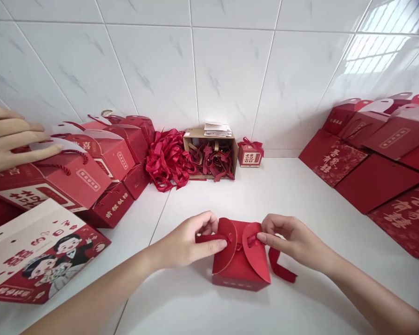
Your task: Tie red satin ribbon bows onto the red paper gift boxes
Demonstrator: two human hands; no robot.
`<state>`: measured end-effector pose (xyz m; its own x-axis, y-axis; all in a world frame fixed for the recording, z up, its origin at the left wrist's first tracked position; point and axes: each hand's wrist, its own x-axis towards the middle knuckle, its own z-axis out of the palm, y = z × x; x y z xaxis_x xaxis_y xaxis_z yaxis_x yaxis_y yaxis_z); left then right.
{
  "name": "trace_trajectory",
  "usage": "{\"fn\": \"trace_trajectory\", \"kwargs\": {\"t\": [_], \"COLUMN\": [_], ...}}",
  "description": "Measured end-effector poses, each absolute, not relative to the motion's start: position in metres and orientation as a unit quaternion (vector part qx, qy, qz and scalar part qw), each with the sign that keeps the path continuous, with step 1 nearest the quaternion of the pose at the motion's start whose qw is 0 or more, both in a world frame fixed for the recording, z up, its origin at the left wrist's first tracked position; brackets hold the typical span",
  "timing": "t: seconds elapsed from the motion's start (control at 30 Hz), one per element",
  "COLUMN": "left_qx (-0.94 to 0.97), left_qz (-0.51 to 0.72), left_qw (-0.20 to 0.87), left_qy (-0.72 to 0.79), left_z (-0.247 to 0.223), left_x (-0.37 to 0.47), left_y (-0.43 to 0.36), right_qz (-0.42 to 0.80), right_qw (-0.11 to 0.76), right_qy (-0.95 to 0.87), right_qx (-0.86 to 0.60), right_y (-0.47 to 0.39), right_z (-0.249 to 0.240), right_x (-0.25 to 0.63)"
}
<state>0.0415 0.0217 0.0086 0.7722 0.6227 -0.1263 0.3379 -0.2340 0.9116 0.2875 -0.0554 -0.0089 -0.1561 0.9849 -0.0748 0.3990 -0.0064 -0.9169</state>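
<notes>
A small red gift box (242, 270) stands on the white surface at the lower centre, its rounded top flaps folded inward. A red ribbon (282, 272) passes through the flaps, and one end hangs down to the right. At the box's left edge my left hand (192, 239) pinches the ribbon, thumb resting on the left flap. Opposite it, my right hand (288, 237) pinches the ribbon by the right flap, fingers curled.
Red boxes (101, 149) are stacked at left, with another person's hand (14, 137) over them and a printed bag (45, 260) in front. Ribbons (169, 160), an open carton (234, 163) and a small box (250, 156) line the wall. More boxes (380, 177) stand right.
</notes>
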Motion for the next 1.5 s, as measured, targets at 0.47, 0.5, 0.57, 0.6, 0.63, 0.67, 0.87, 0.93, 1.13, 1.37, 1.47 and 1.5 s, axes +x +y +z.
{"fn": "trace_trajectory", "kwargs": {"t": [0.47,0.5,0.57,0.6,0.63,0.67,0.87,0.93,1.13,1.37,1.47,1.5], "left_qx": [0.732,0.732,0.722,0.713,0.704,0.696,0.676,0.672,0.669,0.675,0.699,0.707], "left_qz": [0.159,0.158,0.145,0.137,0.129,0.122,0.115,0.116,0.119,0.091,0.071,0.063], "left_qw": [0.527,0.528,0.546,0.559,0.573,0.585,0.601,0.608,0.615,0.603,0.58,0.576], "left_qy": [0.402,0.401,0.4,0.401,0.399,0.398,0.41,0.406,0.399,0.416,0.414,0.406], "left_z": [0.02,0.02,0.021,0.022,0.022,0.023,0.023,0.022,0.02,0.017,0.01,0.008], "left_x": [0.041,0.041,0.041,0.041,0.04,0.04,0.04,0.04,0.043,0.044,0.044,0.043], "left_y": [0.021,0.02,0.019,0.018,0.017,0.016,0.012,0.013,0.014,0.016,0.026,0.029], "right_qz": [0.436,0.414,0.414,0.434,0.457,0.474,0.418,0.372,0.327,0.527,0.527,0.52], "right_qw": [0.219,0.227,0.226,0.223,0.225,0.232,0.269,0.26,0.239,0.209,0.148,0.129], "right_qy": [-0.676,-0.688,-0.683,-0.67,-0.655,-0.642,-0.695,-0.726,-0.731,-0.586,-0.607,-0.621], "right_qx": [-0.553,-0.551,-0.558,-0.56,-0.559,-0.556,-0.52,-0.517,-0.55,-0.579,-0.576,-0.572], "right_y": [-0.053,-0.055,-0.057,-0.057,-0.057,-0.057,-0.06,-0.062,-0.064,-0.06,-0.054,-0.052], "right_z": [0.029,0.028,0.026,0.025,0.023,0.022,0.023,0.025,0.031,0.015,0.007,0.006], "right_x": [0.31,0.31,0.311,0.312,0.314,0.315,0.317,0.315,0.306,0.307,0.313,0.315]}}
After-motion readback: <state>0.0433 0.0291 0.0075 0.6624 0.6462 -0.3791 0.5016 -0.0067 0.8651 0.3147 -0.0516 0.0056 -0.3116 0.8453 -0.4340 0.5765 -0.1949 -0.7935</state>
